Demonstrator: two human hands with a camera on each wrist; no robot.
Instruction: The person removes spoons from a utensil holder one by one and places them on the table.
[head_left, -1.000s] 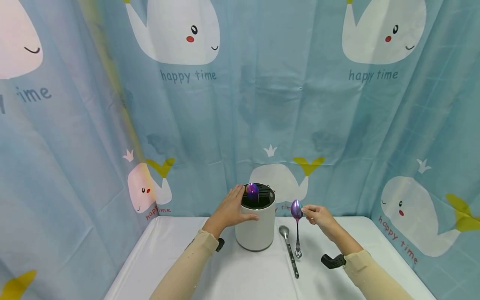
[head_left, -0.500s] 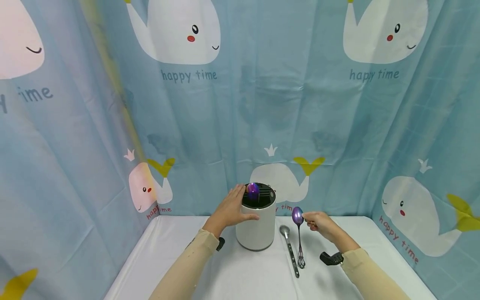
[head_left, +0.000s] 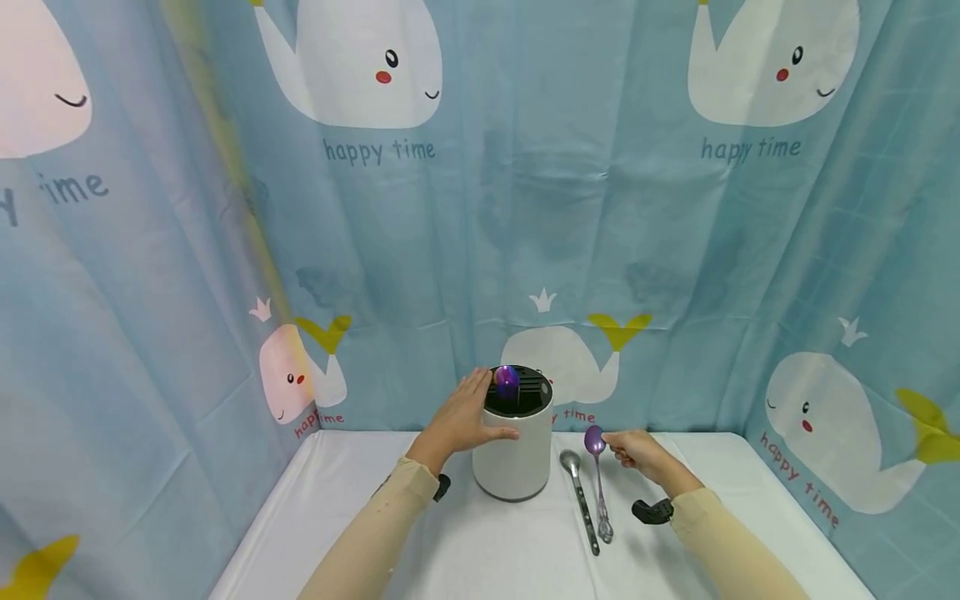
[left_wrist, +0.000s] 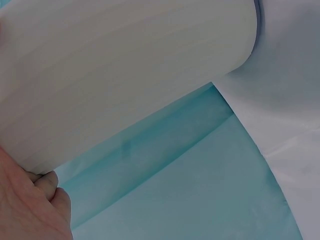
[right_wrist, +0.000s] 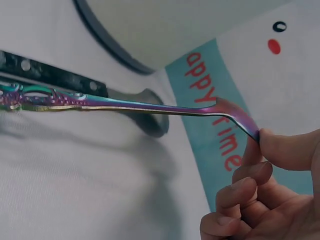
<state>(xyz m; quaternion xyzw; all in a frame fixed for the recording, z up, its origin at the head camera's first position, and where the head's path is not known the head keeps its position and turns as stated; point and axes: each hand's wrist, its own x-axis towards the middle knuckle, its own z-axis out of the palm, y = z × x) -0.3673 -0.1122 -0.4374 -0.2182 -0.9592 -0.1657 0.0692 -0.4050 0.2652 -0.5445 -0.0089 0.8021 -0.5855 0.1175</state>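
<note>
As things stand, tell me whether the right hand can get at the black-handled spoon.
Probably not freely: the right hand pinches a purple spoon, which is between it and the black-handled spoon.

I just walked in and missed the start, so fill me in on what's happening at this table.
A person's left hand grips the white container near its top, while the right hand pinches a purple spoon by its bowl, handle pointing toward the person. A dark-handled spoon lies on the white table beside it. Another shiny purple piece, apparently a spoon's bowl, shows at the container's top. Whether the pinched spoon touches the table, I can't tell.
</note>
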